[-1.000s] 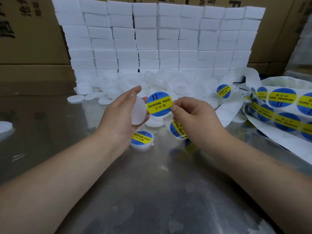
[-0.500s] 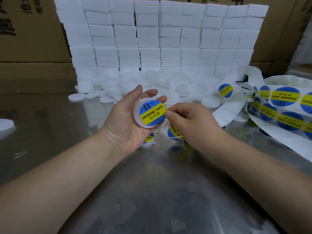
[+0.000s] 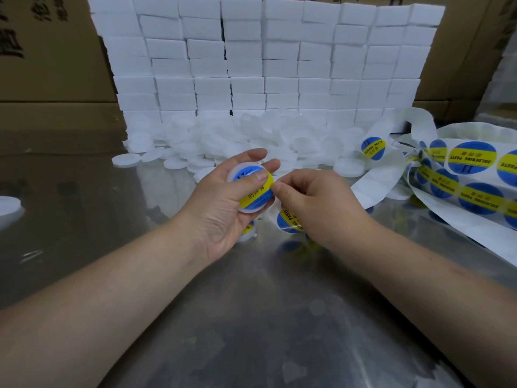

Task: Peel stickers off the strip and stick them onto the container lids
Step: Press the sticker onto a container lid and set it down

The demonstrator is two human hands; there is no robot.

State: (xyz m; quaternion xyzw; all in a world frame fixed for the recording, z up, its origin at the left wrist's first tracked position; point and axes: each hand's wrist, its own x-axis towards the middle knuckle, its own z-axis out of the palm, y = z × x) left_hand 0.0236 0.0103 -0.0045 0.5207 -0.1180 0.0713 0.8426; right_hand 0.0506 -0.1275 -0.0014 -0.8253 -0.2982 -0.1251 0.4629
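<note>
From the head camera: round blue-and-yellow sticker (image 3: pixel 258 196) now lying on the round white plastic lid (image 3: pixel 249 212), no longer held in the air beside it as a second ago. Means one more lid nearly labelled, with probably only the smoothing down left. Lid cradled in the left hand (image 3: pixel 221 208), grip curled round its rim, thumb pressing across the yellow band. Right hand (image 3: pixel 313 203) with fingers curled, thumb tip against the sticker's right edge; cannot tell whether still pinching it or merely touching. "SOLDERING PASTE" readable upside down on the long white backing strip (image 3: pixel 458 197), sprawled to the right on the shiny metal surface (image 3: pixel 265 317). On the held sticker, only Chinese characters showing past the thumb. Heap of bare white lids (image 3: pixel 240 135) just behind the hands, not yet labelled.
</note>
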